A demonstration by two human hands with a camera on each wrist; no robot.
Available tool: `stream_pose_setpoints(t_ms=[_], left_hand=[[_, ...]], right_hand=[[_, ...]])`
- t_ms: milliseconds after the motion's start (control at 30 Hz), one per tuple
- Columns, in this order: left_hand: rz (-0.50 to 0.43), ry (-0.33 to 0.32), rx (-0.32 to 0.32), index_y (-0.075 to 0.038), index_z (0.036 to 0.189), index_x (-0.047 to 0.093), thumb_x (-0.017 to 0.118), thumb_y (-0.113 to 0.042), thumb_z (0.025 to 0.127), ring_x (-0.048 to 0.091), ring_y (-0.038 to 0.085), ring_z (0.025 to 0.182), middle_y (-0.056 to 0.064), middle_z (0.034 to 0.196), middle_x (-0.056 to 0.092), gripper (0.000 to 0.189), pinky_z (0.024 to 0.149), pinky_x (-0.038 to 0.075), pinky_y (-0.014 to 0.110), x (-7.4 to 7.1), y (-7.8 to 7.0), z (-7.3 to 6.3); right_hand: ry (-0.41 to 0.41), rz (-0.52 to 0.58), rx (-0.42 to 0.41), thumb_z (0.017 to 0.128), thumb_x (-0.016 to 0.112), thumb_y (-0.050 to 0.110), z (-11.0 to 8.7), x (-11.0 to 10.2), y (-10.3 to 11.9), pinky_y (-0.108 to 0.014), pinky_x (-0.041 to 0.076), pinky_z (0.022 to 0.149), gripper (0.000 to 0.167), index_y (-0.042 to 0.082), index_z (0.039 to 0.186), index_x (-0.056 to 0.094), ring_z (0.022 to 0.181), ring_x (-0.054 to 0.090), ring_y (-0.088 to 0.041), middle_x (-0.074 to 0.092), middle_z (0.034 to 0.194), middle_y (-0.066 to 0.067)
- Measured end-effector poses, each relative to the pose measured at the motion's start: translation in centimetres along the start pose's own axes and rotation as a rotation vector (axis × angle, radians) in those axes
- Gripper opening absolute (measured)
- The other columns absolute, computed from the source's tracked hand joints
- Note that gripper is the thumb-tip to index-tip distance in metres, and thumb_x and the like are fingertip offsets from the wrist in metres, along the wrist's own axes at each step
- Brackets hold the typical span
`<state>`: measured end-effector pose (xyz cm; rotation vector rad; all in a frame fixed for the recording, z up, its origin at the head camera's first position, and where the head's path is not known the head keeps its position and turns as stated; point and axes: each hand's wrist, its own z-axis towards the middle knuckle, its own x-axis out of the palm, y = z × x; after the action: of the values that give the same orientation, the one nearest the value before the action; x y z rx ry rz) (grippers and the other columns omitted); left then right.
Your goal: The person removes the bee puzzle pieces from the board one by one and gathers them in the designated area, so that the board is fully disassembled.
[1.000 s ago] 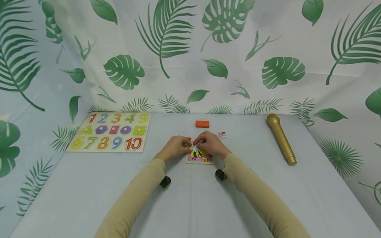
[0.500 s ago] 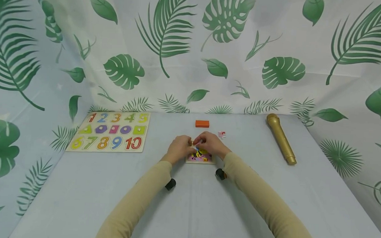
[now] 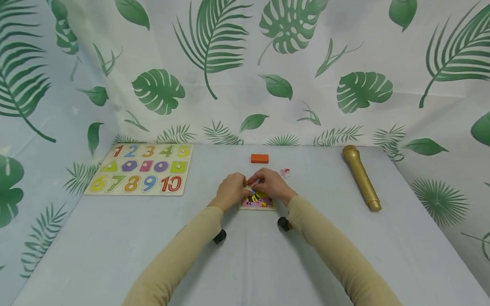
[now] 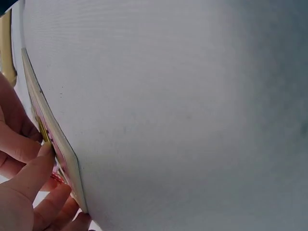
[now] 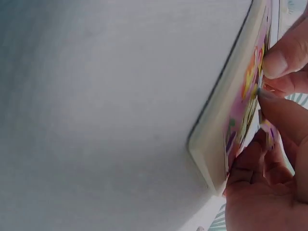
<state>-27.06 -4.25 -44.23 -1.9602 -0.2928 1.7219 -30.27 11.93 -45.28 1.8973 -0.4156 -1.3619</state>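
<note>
A small jigsaw puzzle with a bee picture (image 3: 259, 205) lies in a pale wooden tray on the table, in the middle of the head view. My left hand (image 3: 231, 190) is at its far left corner. In the left wrist view the left thumb (image 4: 36, 168) lies over the picture while the fingers curl at the tray's far edge. My right hand (image 3: 271, 185) reaches over the far side. Between its thumb and fingers it holds a pink and purple puzzle piece (image 5: 268, 134), close over the tray. The fingers cover the far part of the picture.
A loose pink-and-white puzzle piece (image 3: 285, 173) lies just beyond the right hand. Farther back sits an orange-red block (image 3: 259, 158). At left is a wooden number-and-shape board (image 3: 122, 193); a gold microphone (image 3: 360, 176) lies at right. Leaf-print cloth rises behind.
The left hand has moved right, closer to the right hand and over the puzzle's left side. The right hand stays nearly in place.
</note>
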Motion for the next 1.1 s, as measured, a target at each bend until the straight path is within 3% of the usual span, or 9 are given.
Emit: stream_pose_setpoints(t_ms=[133, 300, 500, 633, 767, 967, 1100], left_hand=[[0.005, -0.002, -0.006, -0.003, 0.09, 0.068, 0.08, -0.025, 0.083, 0.055, 0.017, 0.072, 0.006, 0.088, 0.066, 0.027, 0.065, 0.051, 0.031, 0.0, 0.0, 0.0], [0.012, -0.004, -0.003, -0.001, 0.092, 0.069, 0.08, -0.024, 0.083, 0.061, 0.018, 0.078, 0.008, 0.092, 0.068, 0.027, 0.068, 0.054, 0.032, -0.2, -0.2, -0.1], [-0.051, 0.004, 0.064, 0.0, 0.097, 0.07, 0.078, -0.024, 0.085, 0.065, 0.025, 0.092, 0.012, 0.102, 0.07, 0.028, 0.08, 0.056, 0.038, -0.2, 0.8, 0.1], [-0.085, 0.052, 0.125, -0.004, 0.102, 0.071, 0.074, -0.022, 0.088, 0.062, 0.026, 0.11, 0.01, 0.119, 0.067, 0.023, 0.095, 0.051, 0.038, -0.2, 2.0, 0.4], [-0.113, 0.12, 0.146, -0.005, 0.106, 0.071, 0.072, -0.018, 0.09, 0.053, 0.027, 0.127, 0.009, 0.138, 0.057, 0.02, 0.108, 0.041, 0.039, -0.6, 2.8, 0.5], [-0.126, 0.167, 0.143, -0.006, 0.109, 0.071, 0.072, -0.017, 0.09, 0.049, 0.026, 0.131, 0.008, 0.142, 0.053, 0.022, 0.11, 0.039, 0.039, -1.0, 3.2, 0.6], [-0.125, 0.174, 0.131, -0.006, 0.11, 0.07, 0.072, -0.018, 0.09, 0.048, 0.025, 0.131, 0.007, 0.143, 0.053, 0.023, 0.11, 0.039, 0.039, -1.0, 3.2, 0.6]], right_hand=[[0.024, -0.02, -0.002, 0.094, 0.066, 0.013, -0.1, -0.3, 0.0, -0.043, 0.044, 0.102, 0.018, 0.011, 0.111, 0.071, 0.107, 0.054, -0.024, 0.061, 0.116, -0.006], [0.047, -0.11, -0.081, 0.093, 0.067, 0.014, 0.1, -0.8, -0.2, -0.042, 0.045, 0.101, 0.021, 0.01, 0.113, 0.072, 0.108, 0.055, -0.024, 0.062, 0.117, -0.007], [0.049, -0.168, -0.145, 0.093, 0.069, 0.016, 0.2, -0.9, -0.3, -0.04, 0.047, 0.096, 0.021, 0.011, 0.112, 0.073, 0.105, 0.055, -0.023, 0.063, 0.114, -0.006], [0.047, -0.108, -0.093, 0.093, 0.068, 0.019, 0.0, -1.1, -0.7, -0.038, 0.047, 0.093, 0.021, 0.015, 0.113, 0.073, 0.102, 0.054, -0.022, 0.064, 0.115, -0.003], [0.024, -0.019, -0.017, 0.092, 0.069, 0.022, -0.2, -2.0, -1.5, -0.038, 0.047, 0.091, 0.022, 0.018, 0.113, 0.073, 0.102, 0.052, -0.023, 0.064, 0.117, -0.001], [-0.022, 0.059, 0.109, 0.093, 0.067, 0.03, -0.5, -5.2, -4.3, -0.04, 0.049, 0.093, 0.026, 0.022, 0.118, 0.071, 0.11, 0.052, -0.026, 0.06, 0.127, -0.003], [-0.045, 0.076, 0.165, 0.095, 0.065, 0.032, -1.3, -7.9, -6.6, -0.042, 0.049, 0.095, 0.031, 0.018, 0.122, 0.068, 0.115, 0.052, -0.028, 0.057, 0.132, -0.008]])
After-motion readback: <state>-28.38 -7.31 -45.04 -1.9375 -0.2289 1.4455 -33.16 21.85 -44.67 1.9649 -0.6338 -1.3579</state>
